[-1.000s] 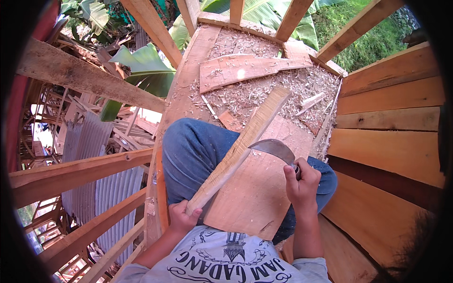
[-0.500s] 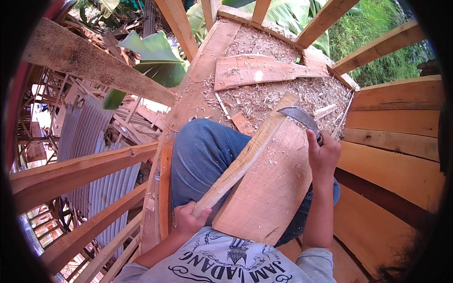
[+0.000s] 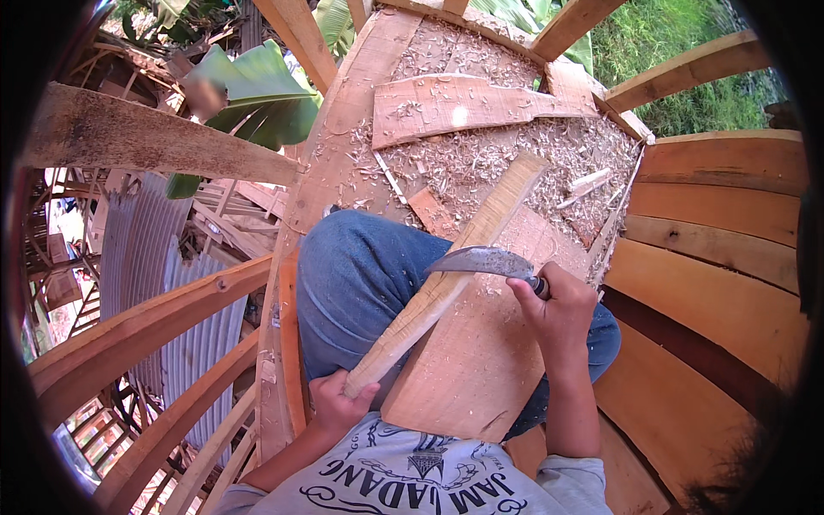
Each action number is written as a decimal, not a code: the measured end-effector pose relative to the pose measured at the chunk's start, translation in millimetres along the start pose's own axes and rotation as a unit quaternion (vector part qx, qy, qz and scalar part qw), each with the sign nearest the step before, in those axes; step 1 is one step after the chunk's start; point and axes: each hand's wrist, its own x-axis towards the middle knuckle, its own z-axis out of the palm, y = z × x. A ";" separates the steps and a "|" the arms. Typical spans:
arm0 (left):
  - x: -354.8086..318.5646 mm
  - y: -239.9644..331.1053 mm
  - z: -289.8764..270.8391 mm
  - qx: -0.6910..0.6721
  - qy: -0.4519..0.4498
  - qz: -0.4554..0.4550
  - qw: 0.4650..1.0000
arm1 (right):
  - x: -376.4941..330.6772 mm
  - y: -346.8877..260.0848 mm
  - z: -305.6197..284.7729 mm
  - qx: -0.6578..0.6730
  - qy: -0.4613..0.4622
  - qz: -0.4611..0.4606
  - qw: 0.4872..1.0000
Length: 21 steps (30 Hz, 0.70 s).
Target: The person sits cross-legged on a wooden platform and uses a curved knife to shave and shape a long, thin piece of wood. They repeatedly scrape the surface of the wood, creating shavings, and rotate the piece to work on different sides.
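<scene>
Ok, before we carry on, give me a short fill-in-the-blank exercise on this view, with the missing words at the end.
1. The right hand grips a knife whose blade is ____, not straight.
2. The left hand holds the strip by the end ____ (nearer to or farther from) the shirt.
3. The jeans are ____ in colour.
4. The far plank lies among curled wood ____.

Missing words: curved; nearer to; blue; shavings.

Matt wooden stick (image 3: 463,249); worn metal curved blade (image 3: 485,261).
</scene>
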 end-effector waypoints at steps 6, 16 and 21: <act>-4.3 -3.5 3.3 -0.008 0.014 0.011 1.000 | 65.8 63.1 -12.1 -0.003 0.128 0.123 0.984; -4.7 -7.9 5.4 0.007 0.018 0.034 0.999 | 7.4 -4.5 -18.4 -0.057 0.007 -0.046 0.997; -2.7 3.0 2.5 0.008 0.010 0.003 1.000 | 47.5 18.4 -16.0 -0.124 0.055 -0.052 0.989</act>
